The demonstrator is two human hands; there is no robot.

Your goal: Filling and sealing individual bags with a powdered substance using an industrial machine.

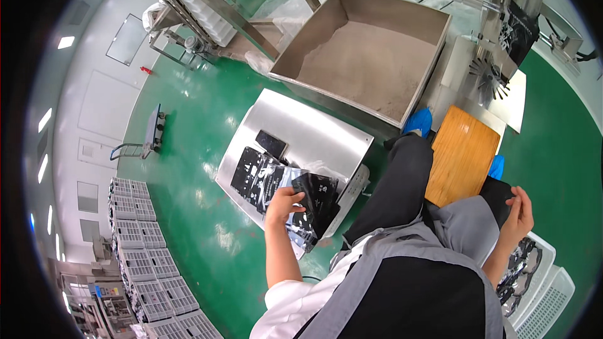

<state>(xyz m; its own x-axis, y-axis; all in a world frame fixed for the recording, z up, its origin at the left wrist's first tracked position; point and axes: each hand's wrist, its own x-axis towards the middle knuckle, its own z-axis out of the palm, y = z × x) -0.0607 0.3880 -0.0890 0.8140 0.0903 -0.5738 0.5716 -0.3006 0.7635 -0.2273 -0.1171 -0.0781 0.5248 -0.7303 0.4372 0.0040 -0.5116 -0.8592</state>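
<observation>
My left hand [286, 206] is closed on the edge of a black plastic pouch [316, 196] with pale print. Under and beside it, more flat black pouches [254, 176] lie overlapped on a stainless steel surface [308, 122]. A small dark flat slab [271, 143] rests just beyond them. My right hand [520, 215] is held out beside my right knee, its fingers loosely apart, with nothing visible in it. Below that hand is a white plastic basket [545, 250] containing shiny black packages [519, 270]. A wooden board [463, 154] lies in front of me, between my knees.
A large steel bin [357, 102] of grey-brown powder [367, 63] stands ahead. At the far right is a machine with a dark finned wheel [488, 78]. Stacked white crates [151, 263] line the left; a hand trolley [151, 132] stands on the green floor [195, 119].
</observation>
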